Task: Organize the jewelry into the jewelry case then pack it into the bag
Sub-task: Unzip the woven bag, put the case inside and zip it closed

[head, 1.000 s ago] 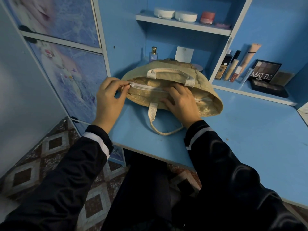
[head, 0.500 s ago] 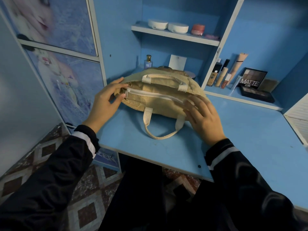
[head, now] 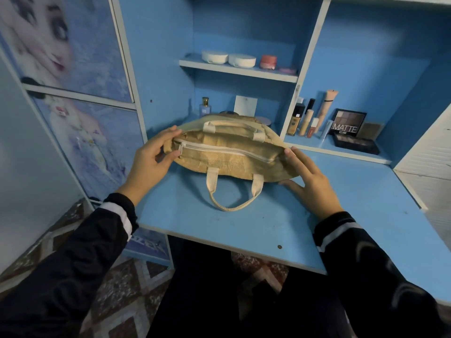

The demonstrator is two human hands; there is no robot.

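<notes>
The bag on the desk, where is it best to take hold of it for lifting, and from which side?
Probably the near handle: it lies as an open loop on the desk, in front of the bag, with nothing over it. Come from the near side, hooking fingers through it.

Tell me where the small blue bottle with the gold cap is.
In the head view, the blue bottle stands left of centre at the back of the desk, under the shelf, just behind the bag and left of the white card.
</notes>
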